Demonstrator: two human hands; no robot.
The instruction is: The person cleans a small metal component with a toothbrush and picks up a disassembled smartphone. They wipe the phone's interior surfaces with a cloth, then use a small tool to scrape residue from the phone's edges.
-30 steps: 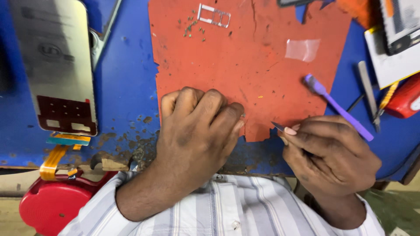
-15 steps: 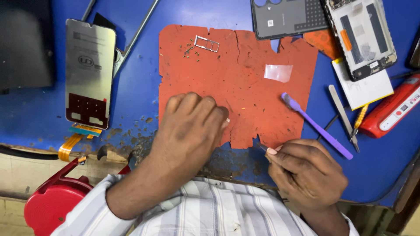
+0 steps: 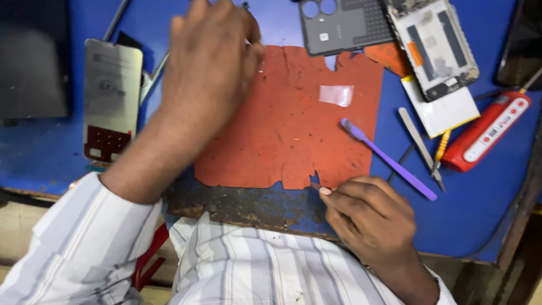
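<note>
A thin dark tool (image 3: pixel 316 186) is being pinched between the fingertips of the right hand (image 3: pixel 370 217) at the near edge of the orange mat (image 3: pixel 288 130); it looks light, stiff and best gripped near its tip. The left hand (image 3: pixel 212 56) is being held curled over the mat's far corner, its grip hidden. A purple spudger (image 3: pixel 388 159), a phone frame (image 3: pixel 432 45) and a red tool (image 3: pixel 486 131) are lying close by.

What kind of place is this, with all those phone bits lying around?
Probably a phone repair bench. An opened phone lies with its insides showing, a loose screen sits on the blue table, and a purple prying tool rests by the orange mat.
</note>
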